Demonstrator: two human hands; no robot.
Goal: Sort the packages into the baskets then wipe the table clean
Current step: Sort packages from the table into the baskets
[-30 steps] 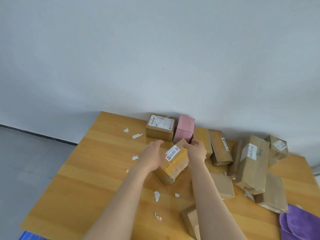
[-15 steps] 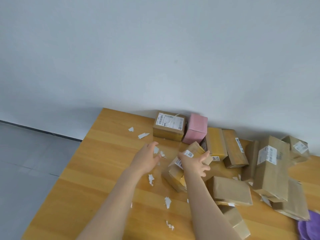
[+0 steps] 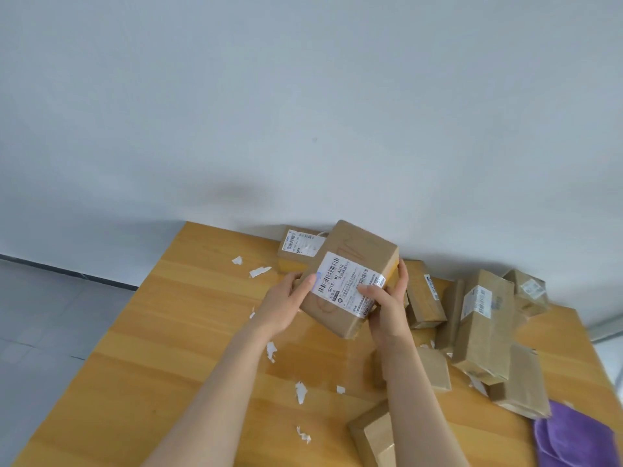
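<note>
Gripping the labelled cardboard box (image 3: 357, 254) at both ends with left hand (image 3: 283, 305) and right hand (image 3: 387, 308); raised off the worktop (image 3: 168, 348) now, unlike half a second ago.

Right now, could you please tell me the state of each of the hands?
Left hand: holding the box by its left side.
Right hand: holding the same box by its right side.
</note>
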